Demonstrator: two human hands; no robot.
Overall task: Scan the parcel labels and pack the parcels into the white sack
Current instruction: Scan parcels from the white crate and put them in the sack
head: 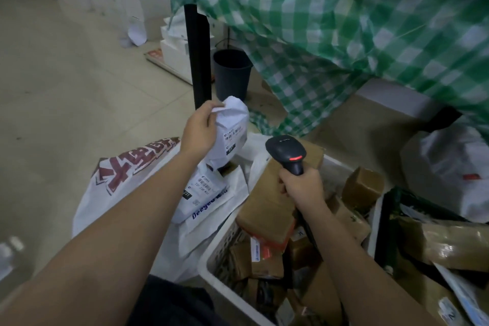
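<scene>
Head view: white sack (pixel 111 193) on the floor, crate (pixel 209 264) of boxes beside it — left hand (pixel 199 131) pinches a soft, probably light parcel (pixel 230 132) by its crumpled top above the sack, right hand (pixel 301 186) fingers wrapped round the scanner (pixel 287 153).

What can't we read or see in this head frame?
- Label text on the white parcel in the left hand: too small and blurred, head view.
- Scanner handle and trigger: covered by the right hand.
- White sack interior: hidden by the left forearm and the parcels lying on it.
- White basket bottom: buried under brown boxes, cut by the lower edge.
</scene>
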